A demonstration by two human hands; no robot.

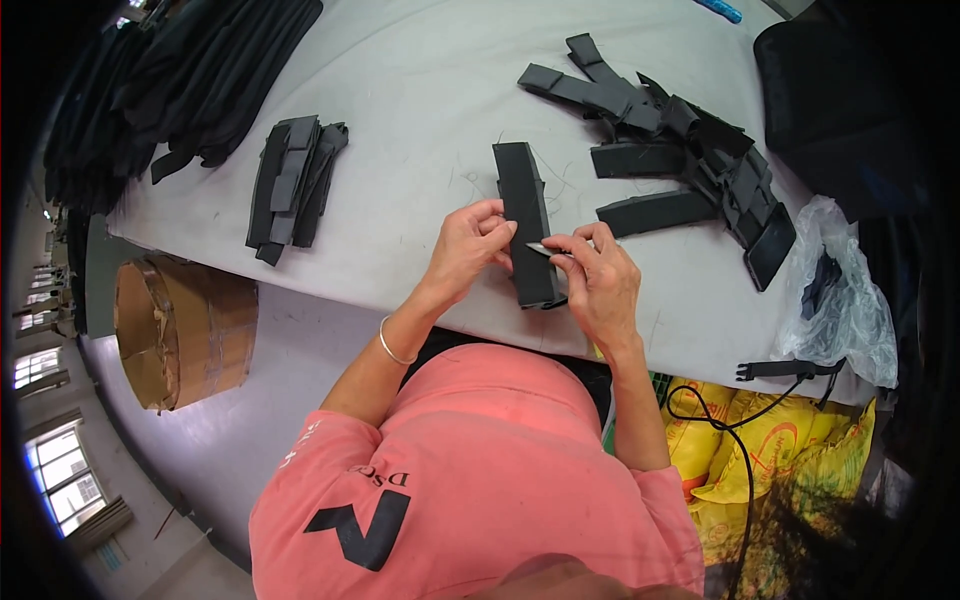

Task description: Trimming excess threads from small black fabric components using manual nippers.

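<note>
We note the black strip (522, 190) left of the black heap (715, 160). Left hand (463, 245): grip narrow, pinching the strip's edge. Right hand (605, 280) — nearer the heap — grip closed on a small metallic tool (539, 248). A black bundle (292, 180) lies well left of the heap.

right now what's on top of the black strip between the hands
Seen over the black strip: the left hand at its left edge, and the tip of a silvery tool in the right hand. What they cover, and the strip's underside, cannot be seen.
</note>
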